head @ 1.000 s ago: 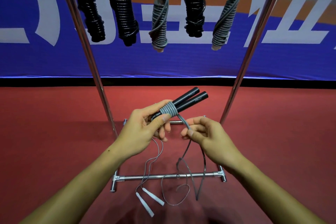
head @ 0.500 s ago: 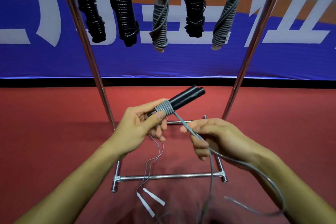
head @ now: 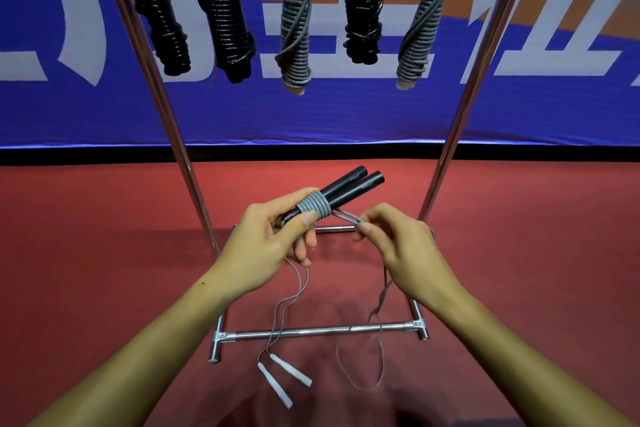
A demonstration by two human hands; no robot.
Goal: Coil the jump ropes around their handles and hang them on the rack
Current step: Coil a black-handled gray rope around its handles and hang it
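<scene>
Grey cord (head: 314,210) few turns onto black handles (head: 349,184); left hand (head: 266,243) grips handles, right hand (head: 398,246) pinches cord; most slack unwound, rack (head: 460,135) hang pending

Both my forearms reach in from below; my left hand (head: 266,239) grips, my right hand (head: 398,246) pinches, mid-frame.

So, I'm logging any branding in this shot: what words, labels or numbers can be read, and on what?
Banner behind the rack: large white characters, cropped by the frame and partly hidden by the hanging ropes; none reads whole.
Black handles held by the left hand: no print visible.
White handles on the floor: no label visible.
</scene>
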